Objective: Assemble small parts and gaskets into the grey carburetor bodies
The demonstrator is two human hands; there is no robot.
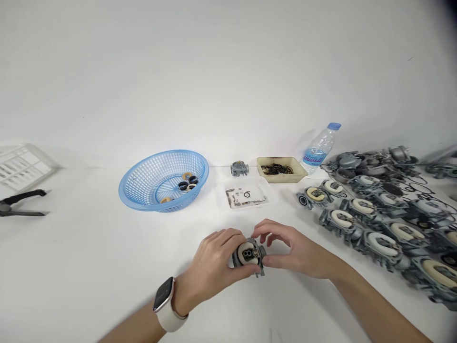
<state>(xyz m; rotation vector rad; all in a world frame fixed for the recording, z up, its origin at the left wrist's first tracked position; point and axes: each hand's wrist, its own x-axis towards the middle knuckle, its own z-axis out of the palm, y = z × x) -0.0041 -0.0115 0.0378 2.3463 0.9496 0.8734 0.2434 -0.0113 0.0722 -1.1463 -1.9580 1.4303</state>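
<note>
In front of me on the white table is a metal carburetor (pixel 247 254) with its float side up, showing a cream C-shaped float and two small round tubes in the middle. My left hand (pixel 223 255) wraps its left side, fingers over the far edge and thumb along the near edge. At the right side, my right hand (pixel 291 250) has its index fingertip on the far rim and its thumb by the side port, so the two digits span the body. The other right fingers curl inward. Parts of the carburetor are hidden under my fingers.
A blue basket (pixel 143 193) holds several floats. Behind are another carburetor (pixel 239 168), a tray of small parts (pixel 246 195), a cream box (pixel 285 178) of dark rings and a water bottle (pixel 319 150). Several carburetors (pixel 380 243) crowd the right; pliers (pixel 23 205) lie left.
</note>
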